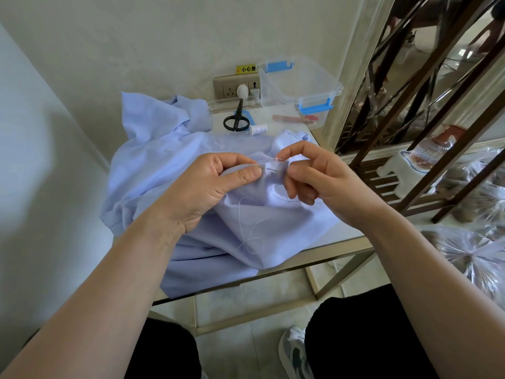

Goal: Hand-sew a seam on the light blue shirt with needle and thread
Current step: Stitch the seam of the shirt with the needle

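The light blue shirt (164,165) lies bunched over a small glass table (322,248). My left hand (207,184) pinches a fold of the shirt between thumb and fingers. A thin needle (269,168) lies in that fold between my two hands. My right hand (314,176) pinches the fabric edge at the needle's right end with thumb and forefinger. Loose white thread (250,231) trails in loops over the cloth below my hands.
Black scissors (236,119) and a white thread spool (258,129) lie behind the shirt. A clear plastic box with blue latches (297,83) stands at the back right before a wall socket (235,87). A dark metal shelf frame (410,132) rises on the right.
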Demonstrator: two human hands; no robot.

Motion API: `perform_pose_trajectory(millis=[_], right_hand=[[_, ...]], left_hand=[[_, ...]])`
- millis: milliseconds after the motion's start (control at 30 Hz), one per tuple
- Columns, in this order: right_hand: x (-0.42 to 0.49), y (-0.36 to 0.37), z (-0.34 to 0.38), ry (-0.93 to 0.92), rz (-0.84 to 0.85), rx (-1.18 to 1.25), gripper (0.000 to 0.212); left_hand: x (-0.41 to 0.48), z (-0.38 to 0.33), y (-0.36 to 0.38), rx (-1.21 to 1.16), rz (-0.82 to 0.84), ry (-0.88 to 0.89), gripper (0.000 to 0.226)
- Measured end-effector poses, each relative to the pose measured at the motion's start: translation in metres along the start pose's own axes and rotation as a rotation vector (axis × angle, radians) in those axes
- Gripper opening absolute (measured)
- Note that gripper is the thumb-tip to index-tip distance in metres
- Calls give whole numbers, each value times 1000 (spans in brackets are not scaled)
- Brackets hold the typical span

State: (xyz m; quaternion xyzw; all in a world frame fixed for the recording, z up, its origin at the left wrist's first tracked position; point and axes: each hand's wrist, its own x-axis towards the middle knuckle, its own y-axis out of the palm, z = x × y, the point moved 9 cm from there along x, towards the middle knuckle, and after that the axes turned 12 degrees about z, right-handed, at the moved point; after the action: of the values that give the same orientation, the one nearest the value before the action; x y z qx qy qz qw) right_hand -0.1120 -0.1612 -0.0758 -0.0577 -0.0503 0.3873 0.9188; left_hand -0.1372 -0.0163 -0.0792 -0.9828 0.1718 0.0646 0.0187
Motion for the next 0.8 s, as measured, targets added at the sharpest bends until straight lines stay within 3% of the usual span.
perform_pose_trajectory(millis=[200,367,567,800], right_hand=[[2,15,3,-31,64,-22,21],[3,12,4,-51,34,-68,22],[-2,1,23,-216,-203,-526,16],[-5,14,37,-409,-307,-826,3]], left_hand=[[3,6,13,63,82,-19,10],[3,8,8,72,51,-27,10],[6,4,-2,125,-103,26,11],[4,6,2,200,-80,11,11]])
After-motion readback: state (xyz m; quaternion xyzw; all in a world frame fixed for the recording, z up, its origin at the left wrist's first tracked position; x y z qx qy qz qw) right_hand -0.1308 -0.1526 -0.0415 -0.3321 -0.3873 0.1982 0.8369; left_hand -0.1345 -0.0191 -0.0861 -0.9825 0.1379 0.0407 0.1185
